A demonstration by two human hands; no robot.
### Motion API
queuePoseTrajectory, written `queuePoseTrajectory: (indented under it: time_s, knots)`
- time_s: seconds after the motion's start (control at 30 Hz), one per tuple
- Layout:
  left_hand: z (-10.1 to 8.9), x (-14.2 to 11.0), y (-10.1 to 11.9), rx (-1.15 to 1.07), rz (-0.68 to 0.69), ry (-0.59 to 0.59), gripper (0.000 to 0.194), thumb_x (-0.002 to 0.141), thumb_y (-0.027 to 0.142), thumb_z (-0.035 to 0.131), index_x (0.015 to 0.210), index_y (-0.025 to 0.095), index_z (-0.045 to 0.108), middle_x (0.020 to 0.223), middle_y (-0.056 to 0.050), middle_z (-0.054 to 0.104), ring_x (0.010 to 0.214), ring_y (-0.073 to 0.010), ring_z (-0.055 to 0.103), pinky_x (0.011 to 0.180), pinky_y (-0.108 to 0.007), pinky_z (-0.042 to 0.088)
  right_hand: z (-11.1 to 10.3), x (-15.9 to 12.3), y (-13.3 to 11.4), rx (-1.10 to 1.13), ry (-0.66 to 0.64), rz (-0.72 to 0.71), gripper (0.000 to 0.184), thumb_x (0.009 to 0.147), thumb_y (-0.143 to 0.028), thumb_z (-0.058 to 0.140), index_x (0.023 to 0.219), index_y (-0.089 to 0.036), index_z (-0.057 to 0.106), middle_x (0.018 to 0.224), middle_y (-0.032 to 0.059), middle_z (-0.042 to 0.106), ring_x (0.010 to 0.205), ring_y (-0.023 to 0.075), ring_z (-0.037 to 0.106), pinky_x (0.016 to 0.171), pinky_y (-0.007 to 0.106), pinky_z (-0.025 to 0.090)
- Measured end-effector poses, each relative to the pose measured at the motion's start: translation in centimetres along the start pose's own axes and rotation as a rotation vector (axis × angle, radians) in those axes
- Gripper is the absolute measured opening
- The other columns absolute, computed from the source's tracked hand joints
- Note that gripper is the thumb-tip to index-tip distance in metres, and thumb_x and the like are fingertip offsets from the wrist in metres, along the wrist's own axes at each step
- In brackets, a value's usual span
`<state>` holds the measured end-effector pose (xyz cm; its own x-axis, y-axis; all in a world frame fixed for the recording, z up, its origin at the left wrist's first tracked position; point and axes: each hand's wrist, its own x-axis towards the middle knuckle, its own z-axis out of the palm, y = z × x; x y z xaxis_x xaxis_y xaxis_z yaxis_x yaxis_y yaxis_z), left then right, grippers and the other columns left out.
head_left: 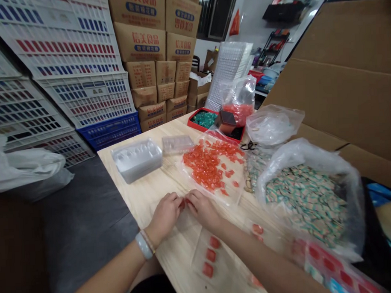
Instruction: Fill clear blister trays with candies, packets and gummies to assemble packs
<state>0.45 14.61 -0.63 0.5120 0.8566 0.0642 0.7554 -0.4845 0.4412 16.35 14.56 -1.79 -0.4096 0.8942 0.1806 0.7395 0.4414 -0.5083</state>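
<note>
Your left hand (164,214) and right hand (202,210) meet over the surface, fingers (176,201) curled inward, not released. A small orange-red piece (183,203) sits at their tips, partly hidden; you cannot tell which hand is gripping it. Best practice: keep the pinch at the fingertips, with both wrists low, so the piece stays in view.

Near your hands: a clear film sheet (210,257) with square red pieces lies by your right forearm; a clear bag (212,184) of loose orange-red pieces lies just ahead. To the right, an open plastic bag (309,202) holds green-and-tan sachets.

Surface (133,195): pale wood, also carrying clear plastic trays (136,160) and a red tray (201,120) of green pieces.

Room: cardboard cartons (140,41) stacked behind; white plastic crates (57,40) at left, above a blue crate (108,130); a large cardboard panel (340,73) at right.
</note>
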Motion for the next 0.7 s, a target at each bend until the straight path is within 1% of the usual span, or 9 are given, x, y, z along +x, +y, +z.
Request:
queuePoseTrajectory:
  time_s: [0.1, 0.2, 0.27, 0.33, 0.4, 0.43, 0.53, 0.6, 0.7]
  knots:
    - [0.1, -0.2, 0.5, 0.046, -0.048, 0.013, 0.017, 0.08, 0.012, 0.041, 0.081, 0.016, 0.057, 0.081, -0.005, 0.053, 0.078, -0.0176, 0.047, 0.073, -0.031, 0.039, 0.4, -0.2, -0.2, -0.08, 0.029, -0.039, 0.023, 0.075, -0.004, 0.045, 0.092, -0.012, 0.057, 0.09, 0.0091, 0.058, 0.087, 0.0186, 0.051, 0.078, 0.03, 0.043]
    - [0.1, -0.3, 1.0, 0.03, -0.074, 0.027, 0.019, 0.079, 0.014, 0.043, 0.093, 0.016, 0.056, 0.087, -0.006, 0.054, 0.083, -0.0189, 0.048, 0.077, -0.033, 0.038, 0.2, -0.3, -0.9, -0.158, 0.067, -0.057, 0.019, 0.075, -0.008, 0.048, 0.089, -0.014, 0.059, 0.09, 0.0084, 0.059, 0.087, 0.0203, 0.05, 0.077, 0.033, 0.043]
    - [0.2, -0.1, 1.1, 0.003, -0.076, 0.046, 0.023, 0.079, 0.015, 0.044, 0.099, 0.016, 0.055, 0.09, -0.007, 0.054, 0.085, -0.0192, 0.048, 0.078, -0.033, 0.038, -0.4, -0.7, -1.2, -0.188, 0.109, -0.053, 0.022, 0.075, -0.011, 0.049, 0.095, -0.014, 0.058, 0.094, 0.0097, 0.058, 0.089, 0.0214, 0.049, 0.079, 0.034, 0.042]
    - [0.4, 0.1, 1.2, -0.034, -0.055, 0.048, 0.021, 0.08, 0.016, 0.042, 0.096, 0.017, 0.056, 0.088, -0.006, 0.055, 0.085, -0.0189, 0.049, 0.078, -0.033, 0.038, -1.5, -1.4, -0.6, -0.195, 0.178, -0.002, 0.025, 0.077, -0.013, 0.047, 0.1, -0.014, 0.056, 0.097, 0.0108, 0.057, 0.09, 0.0218, 0.048, 0.08, 0.036, 0.041]
    - [0.6, 0.5, 1.4, -0.08, -0.021, 0.031, 0.02, 0.081, 0.017, 0.041, 0.092, 0.017, 0.058, 0.086, -0.005, 0.055, 0.083, -0.0184, 0.049, 0.077, -0.032, 0.039, -3.0, -2.6, 1.2, -0.184, 0.274, 0.138, 0.023, 0.08, -0.014, 0.042, 0.096, -0.013, 0.058, 0.092, 0.0111, 0.058, 0.087, 0.0214, 0.05, 0.078, 0.035, 0.041]
    - [0.5, 0.7, 1.6, -0.097, -0.005, 0.035, 0.02, 0.081, 0.018, 0.043, 0.096, 0.018, 0.057, 0.088, -0.006, 0.055, 0.084, -0.0187, 0.049, 0.077, -0.032, 0.04, -3.8, -3.2, 2.5, -0.177, 0.319, 0.235, 0.023, 0.08, -0.014, 0.04, 0.091, -0.013, 0.06, 0.088, 0.0112, 0.058, 0.084, 0.021, 0.051, 0.076, 0.035, 0.042]
    - [0.2, 1.9, 2.9, -0.106, 0.044, 0.106, 0.028, 0.079, 0.023, 0.048, 0.106, 0.018, 0.053, 0.096, -0.007, 0.054, 0.089, -0.0197, 0.048, 0.078, -0.032, 0.04, -5.7, -4.5, 6.7, -0.159, 0.404, 0.483, 0.025, 0.08, -0.013, 0.037, 0.084, -0.011, 0.061, 0.082, 0.012, 0.058, 0.077, 0.0203, 0.053, 0.073, 0.033, 0.042]
    - [0.1, 3.6, 4.6, -0.103, 0.112, 0.12, 0.023, 0.081, 0.024, 0.046, 0.101, 0.019, 0.056, 0.095, -0.007, 0.055, 0.089, -0.019, 0.048, 0.078, -0.031, 0.039, -6.3, -4.4, 8.9, -0.104, 0.394, 0.522, 0.026, 0.078, -0.012, 0.037, 0.089, -0.011, 0.061, 0.085, 0.012, 0.058, 0.078, 0.0198, 0.054, 0.075, 0.032, 0.042]
    - [1.0, 7.0, 7.5, -0.081, 0.168, 0.041, 0.019, 0.082, 0.021, 0.043, 0.087, 0.02, 0.061, 0.085, -0.005, 0.057, 0.084, -0.0178, 0.05, 0.076, -0.03, 0.038, -6.5, -3.0, 10.6, 0.005, 0.3, 0.469, 0.026, 0.072, -0.009, 0.043, 0.088, -0.015, 0.062, 0.083, 0.0084, 0.059, 0.077, 0.0174, 0.054, 0.075, 0.029, 0.041]
